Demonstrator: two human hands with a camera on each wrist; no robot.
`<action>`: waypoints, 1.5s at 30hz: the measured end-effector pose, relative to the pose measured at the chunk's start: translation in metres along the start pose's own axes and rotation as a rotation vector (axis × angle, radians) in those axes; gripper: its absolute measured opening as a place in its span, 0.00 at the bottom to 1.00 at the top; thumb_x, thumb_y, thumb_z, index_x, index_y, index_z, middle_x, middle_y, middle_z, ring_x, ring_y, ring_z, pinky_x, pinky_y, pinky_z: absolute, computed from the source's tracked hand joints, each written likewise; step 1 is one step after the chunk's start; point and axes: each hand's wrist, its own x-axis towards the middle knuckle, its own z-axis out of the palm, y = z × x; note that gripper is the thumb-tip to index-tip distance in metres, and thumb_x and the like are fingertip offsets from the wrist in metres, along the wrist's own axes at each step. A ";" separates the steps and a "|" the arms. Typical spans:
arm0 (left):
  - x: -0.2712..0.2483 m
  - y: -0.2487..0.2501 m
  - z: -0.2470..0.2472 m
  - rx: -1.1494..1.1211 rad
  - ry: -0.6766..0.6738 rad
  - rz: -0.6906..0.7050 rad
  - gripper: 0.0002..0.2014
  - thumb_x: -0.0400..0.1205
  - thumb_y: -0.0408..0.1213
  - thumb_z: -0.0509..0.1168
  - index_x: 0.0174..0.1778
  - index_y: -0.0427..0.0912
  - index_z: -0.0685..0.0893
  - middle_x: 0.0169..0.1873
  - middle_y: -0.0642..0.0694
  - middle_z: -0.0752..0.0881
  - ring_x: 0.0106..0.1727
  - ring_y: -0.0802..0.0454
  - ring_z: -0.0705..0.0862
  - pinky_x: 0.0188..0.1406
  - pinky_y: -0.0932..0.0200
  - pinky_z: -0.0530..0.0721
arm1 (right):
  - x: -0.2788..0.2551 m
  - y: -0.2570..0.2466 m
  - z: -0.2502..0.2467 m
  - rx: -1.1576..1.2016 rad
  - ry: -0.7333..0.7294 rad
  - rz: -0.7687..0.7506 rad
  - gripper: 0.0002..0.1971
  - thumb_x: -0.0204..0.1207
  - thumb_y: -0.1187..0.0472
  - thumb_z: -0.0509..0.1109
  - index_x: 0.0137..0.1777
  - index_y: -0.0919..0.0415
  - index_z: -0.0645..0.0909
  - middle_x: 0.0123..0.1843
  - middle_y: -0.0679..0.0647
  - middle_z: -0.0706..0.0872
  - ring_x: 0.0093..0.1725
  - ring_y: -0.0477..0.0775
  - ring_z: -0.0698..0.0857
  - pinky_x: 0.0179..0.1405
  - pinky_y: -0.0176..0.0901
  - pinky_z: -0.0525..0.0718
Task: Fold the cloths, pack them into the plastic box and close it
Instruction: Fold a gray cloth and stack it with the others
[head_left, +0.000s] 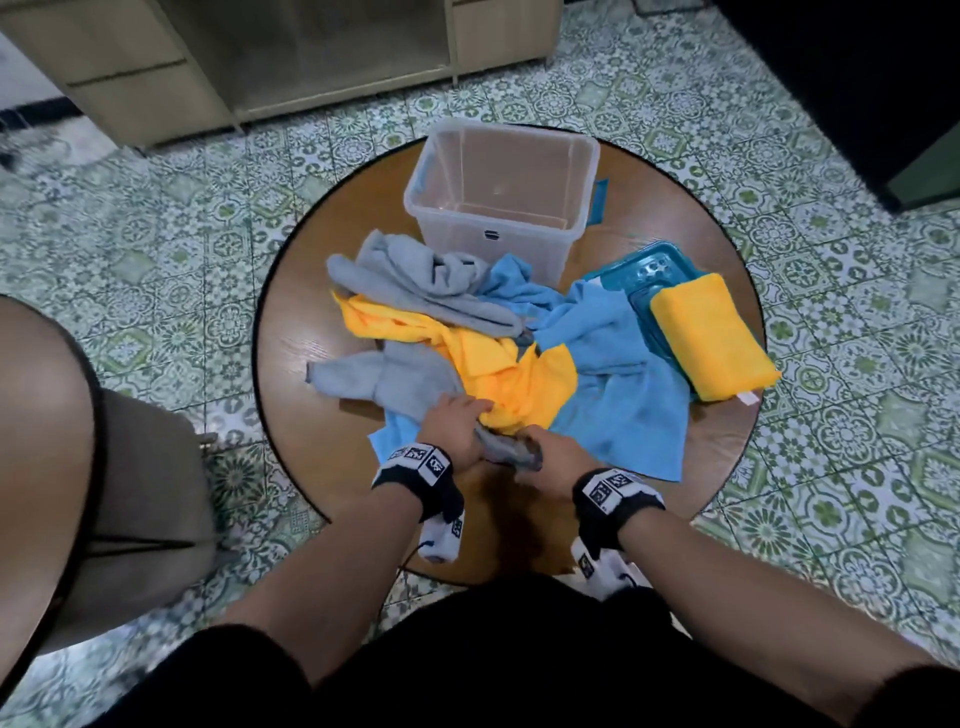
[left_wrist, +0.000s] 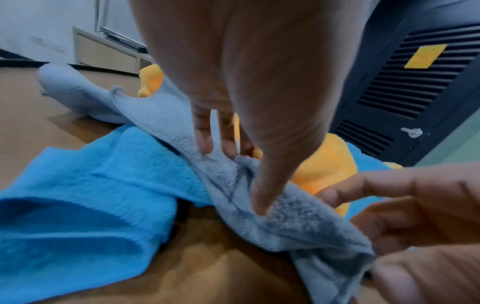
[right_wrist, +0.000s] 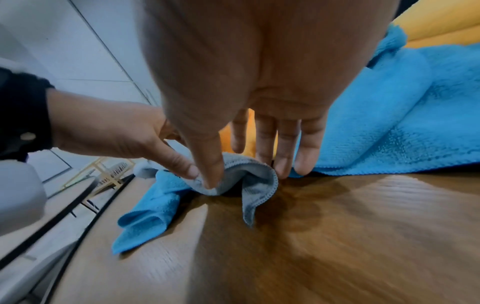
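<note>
On the round wooden table lies a loose pile: a grey cloth at the back, a yellow cloth and a blue cloth. At the near edge my left hand pinches a second grey cloth between thumb and fingers. My right hand pinches the same cloth's hem, thumb on top. The clear plastic box stands open at the back. Its teal lid lies to the right, under a folded yellow cloth.
A grey padded seat stands close at the left of the table. A wooden cabinet is at the back and a dark louvred cabinet at the right. Patterned green floor tiles surround the table.
</note>
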 end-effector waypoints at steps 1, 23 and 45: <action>-0.003 -0.005 0.000 0.003 0.026 0.013 0.32 0.77 0.39 0.68 0.80 0.49 0.70 0.74 0.42 0.75 0.72 0.37 0.71 0.68 0.46 0.75 | 0.000 -0.002 0.003 -0.040 0.002 0.014 0.23 0.72 0.50 0.75 0.66 0.51 0.77 0.63 0.58 0.85 0.62 0.63 0.83 0.57 0.53 0.83; -0.034 -0.009 -0.178 -0.692 0.485 0.361 0.15 0.86 0.54 0.54 0.56 0.45 0.72 0.39 0.52 0.81 0.40 0.56 0.80 0.50 0.50 0.78 | -0.045 -0.125 -0.164 0.673 0.684 -0.321 0.09 0.76 0.72 0.72 0.44 0.58 0.80 0.35 0.45 0.82 0.29 0.28 0.77 0.35 0.24 0.74; -0.033 0.000 -0.293 -0.782 1.247 0.285 0.11 0.75 0.27 0.59 0.48 0.45 0.81 0.39 0.56 0.82 0.38 0.68 0.79 0.44 0.73 0.76 | -0.102 -0.106 -0.283 1.085 1.234 -0.496 0.25 0.63 0.84 0.56 0.45 0.56 0.83 0.43 0.51 0.86 0.37 0.39 0.84 0.34 0.35 0.81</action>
